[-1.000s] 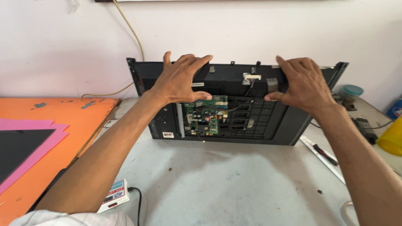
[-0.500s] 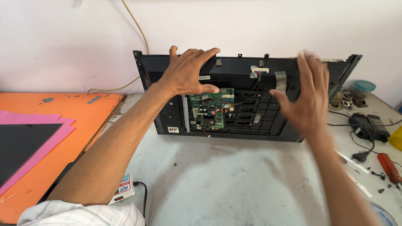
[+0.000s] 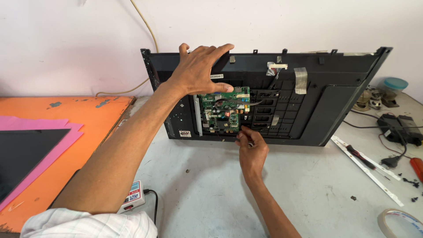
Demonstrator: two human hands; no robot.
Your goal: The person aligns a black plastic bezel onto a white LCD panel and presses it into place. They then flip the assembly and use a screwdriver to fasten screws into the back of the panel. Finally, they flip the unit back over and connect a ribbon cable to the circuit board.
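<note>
A black flat-screen back panel (image 3: 335,83) stands on its long edge on the grey table, leaning against the white wall. A green circuit board (image 3: 224,110) is mounted on its left half. My left hand (image 3: 198,70) lies flat on the panel's upper left, fingers spread, bracing it. My right hand (image 3: 251,147) is low at the panel's bottom edge, just under the board, with its fingertips pinched together on something small that I cannot make out.
An orange board (image 3: 66,145) with pink sheets and a dark panel lies at the left. A small white box with a cable (image 3: 134,198) sits near my left elbow. At the right lie a white strip (image 3: 365,169), a screwdriver, a black adapter (image 3: 394,125) and a tape roll (image 3: 403,222).
My right hand left the panel's upper right and dropped to the bottom edge below the green board. My left hand stayed on the panel's upper left. The view shifted closer.
</note>
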